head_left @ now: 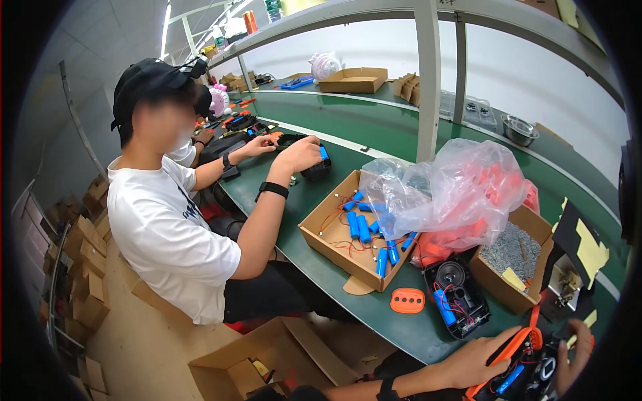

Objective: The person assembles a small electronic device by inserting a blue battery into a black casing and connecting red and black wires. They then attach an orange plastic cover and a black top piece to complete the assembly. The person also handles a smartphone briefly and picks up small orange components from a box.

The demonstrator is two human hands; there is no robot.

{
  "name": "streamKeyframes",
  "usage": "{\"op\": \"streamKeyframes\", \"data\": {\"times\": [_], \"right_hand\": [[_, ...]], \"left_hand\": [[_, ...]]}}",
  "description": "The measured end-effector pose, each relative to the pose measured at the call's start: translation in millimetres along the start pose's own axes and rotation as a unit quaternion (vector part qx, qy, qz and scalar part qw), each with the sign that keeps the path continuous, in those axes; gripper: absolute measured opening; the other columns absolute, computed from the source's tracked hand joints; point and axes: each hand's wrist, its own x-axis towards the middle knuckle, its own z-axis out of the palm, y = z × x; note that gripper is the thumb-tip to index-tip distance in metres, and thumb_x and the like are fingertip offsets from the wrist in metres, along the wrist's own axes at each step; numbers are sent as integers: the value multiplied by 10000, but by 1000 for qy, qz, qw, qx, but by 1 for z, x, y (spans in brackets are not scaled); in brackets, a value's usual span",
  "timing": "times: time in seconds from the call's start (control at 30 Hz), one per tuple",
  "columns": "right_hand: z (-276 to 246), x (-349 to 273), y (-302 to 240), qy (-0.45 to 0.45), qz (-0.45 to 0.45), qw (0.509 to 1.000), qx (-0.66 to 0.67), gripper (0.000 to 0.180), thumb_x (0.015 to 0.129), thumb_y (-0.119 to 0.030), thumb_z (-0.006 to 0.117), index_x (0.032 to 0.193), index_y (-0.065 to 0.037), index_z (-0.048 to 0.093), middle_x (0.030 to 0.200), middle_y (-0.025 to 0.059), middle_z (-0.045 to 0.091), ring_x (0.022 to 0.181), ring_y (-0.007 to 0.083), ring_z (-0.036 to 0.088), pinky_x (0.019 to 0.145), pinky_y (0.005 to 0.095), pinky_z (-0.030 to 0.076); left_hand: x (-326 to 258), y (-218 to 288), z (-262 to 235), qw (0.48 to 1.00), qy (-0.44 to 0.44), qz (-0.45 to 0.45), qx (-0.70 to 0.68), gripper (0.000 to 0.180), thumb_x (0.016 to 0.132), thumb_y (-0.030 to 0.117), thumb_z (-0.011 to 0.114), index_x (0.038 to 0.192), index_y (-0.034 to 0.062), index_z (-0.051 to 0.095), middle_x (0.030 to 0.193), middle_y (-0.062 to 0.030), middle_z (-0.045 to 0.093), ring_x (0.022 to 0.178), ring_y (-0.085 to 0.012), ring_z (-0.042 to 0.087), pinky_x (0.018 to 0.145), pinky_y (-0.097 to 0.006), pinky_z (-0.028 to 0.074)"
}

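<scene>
At the lower right, my left hand point(473, 362) is closed on the edge of a black speaker housing with an orange rim point(493, 364). A blue cylindrical battery point(510, 380) and thin wires show inside it. Across from it, my right hand point(574, 361) has its fingers bent around the far side of the black housing parts, partly blurred and cut by the dark rim of the picture. Just left of my hands lies another open black housing point(476, 309), with a round speaker cone, red wires and a blue battery. Near that housing rests an orange oval panel point(407, 301).
A cardboard box of blue batteries point(328, 244), a clear plastic bag with orange parts point(478, 187) and a box of grey granules point(506, 254) crowd the green bench. A metal post point(428, 80) rises behind. To the left, a co-worker point(177, 227) handles another black housing.
</scene>
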Motion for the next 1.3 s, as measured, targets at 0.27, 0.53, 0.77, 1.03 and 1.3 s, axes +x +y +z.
{"op": "streamKeyframes", "data": {"times": [0.27,0.53,0.77,1.03,1.3], "right_hand": [[39,102,-7,-73,-32,997,-16,193,769,-76,722,955,-35,690,784,162,663,814,385,616,753,473,431],[52,106,-21,-104,-125,976,-145,359,686,-213,847,953,-60,662,760,162,669,755,418,643,691,519,453],[45,118,-25,-120,-233,957,-128,387,711,-51,675,1094,-98,659,789,134,664,753,389,650,656,496,451],[48,102,-17,-142,-257,954,-60,259,709,-128,734,967,-114,712,866,121,625,773,368,644,645,470,498],[29,107,-19,-59,-249,966,-46,100,855,-171,701,884,-76,692,892,106,598,808,322,658,665,452,515]], "left_hand": [[-3,-4,-4,1000,8,18,-6,783,944,223,623,1601,26,246,952,-283,682,801,-447,667,761,-484,521],[-4,-1,-7,1000,-20,3,-14,795,940,214,629,1607,35,238,943,-290,684,814,-455,672,769,-493,523],[-9,10,-18,999,-36,-27,-8,805,928,211,626,1612,48,234,941,-286,688,816,-460,675,775,-500,525],[-2,23,-25,993,-90,-78,10,800,925,230,625,1615,89,245,1003,-282,660,898,-456,665,816,-485,519],[13,41,-46,984,-103,-137,49,589,1025,175,600,1560,75,376,1315,-126,624,1059,-159,645,902,-340,544]]}}
